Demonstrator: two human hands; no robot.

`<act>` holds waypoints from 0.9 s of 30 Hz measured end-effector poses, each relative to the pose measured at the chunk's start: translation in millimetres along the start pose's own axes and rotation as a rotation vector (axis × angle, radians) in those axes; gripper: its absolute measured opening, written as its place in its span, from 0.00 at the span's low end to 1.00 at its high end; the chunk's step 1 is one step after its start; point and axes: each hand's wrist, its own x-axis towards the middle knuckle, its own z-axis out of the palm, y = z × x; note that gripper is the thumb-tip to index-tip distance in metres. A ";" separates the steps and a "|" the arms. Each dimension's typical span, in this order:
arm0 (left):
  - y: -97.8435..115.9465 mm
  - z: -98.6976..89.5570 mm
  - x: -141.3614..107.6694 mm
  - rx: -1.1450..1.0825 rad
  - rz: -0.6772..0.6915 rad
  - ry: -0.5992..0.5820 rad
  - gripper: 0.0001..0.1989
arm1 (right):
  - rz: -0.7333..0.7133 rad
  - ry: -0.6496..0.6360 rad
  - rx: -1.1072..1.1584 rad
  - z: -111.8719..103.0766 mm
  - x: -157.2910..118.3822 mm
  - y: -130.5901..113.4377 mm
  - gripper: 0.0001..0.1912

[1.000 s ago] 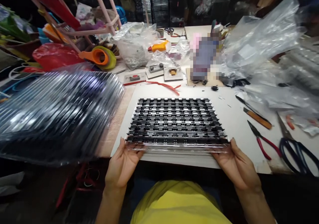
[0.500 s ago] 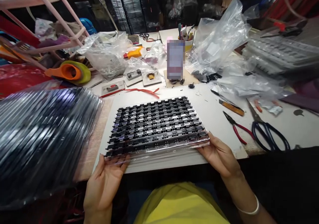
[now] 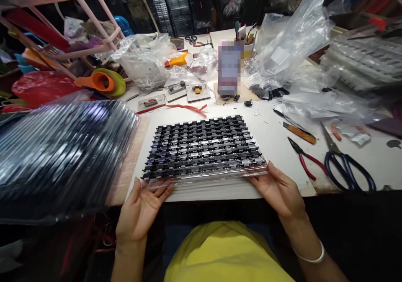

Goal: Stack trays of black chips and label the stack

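Note:
A clear plastic tray [image 3: 207, 176] filled with rows of small black electronic parts [image 3: 204, 148] is held over the white board [image 3: 273, 139] on the table. My left hand [image 3: 141, 211] grips its near left corner, thumb on the rim and fingers underneath. At the near right corner my right hand [image 3: 281, 190] pinches the edge in the same way, with a white bangle on the wrist. The fingers of both hands are partly hidden below the tray.
Left of the tray rises a stack of similar plastic trays [image 3: 63, 160]. To the right lie red-handled pliers [image 3: 307, 158], blue-handled scissors [image 3: 345, 165] and an orange-handled knife [image 3: 300, 132]. Behind are a red strip [image 3: 185, 106], a phone-like upright object [image 3: 229, 70] and plastic bags [image 3: 289, 43].
The whole view has shifted, so the table and the tray appear further right and slightly higher. Both hands keep hold of the tray's near corners.

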 end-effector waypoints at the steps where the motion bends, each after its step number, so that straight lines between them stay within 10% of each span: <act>1: 0.1 -0.4 -0.4 0.015 -0.008 -0.008 0.24 | 0.001 -0.006 -0.018 0.0 -1.0 -0.1 0.14; 27: -0.5 -5.0 0.6 -0.089 0.024 -0.089 0.18 | -0.116 0.262 -0.303 0.4 -6.8 11.6 0.11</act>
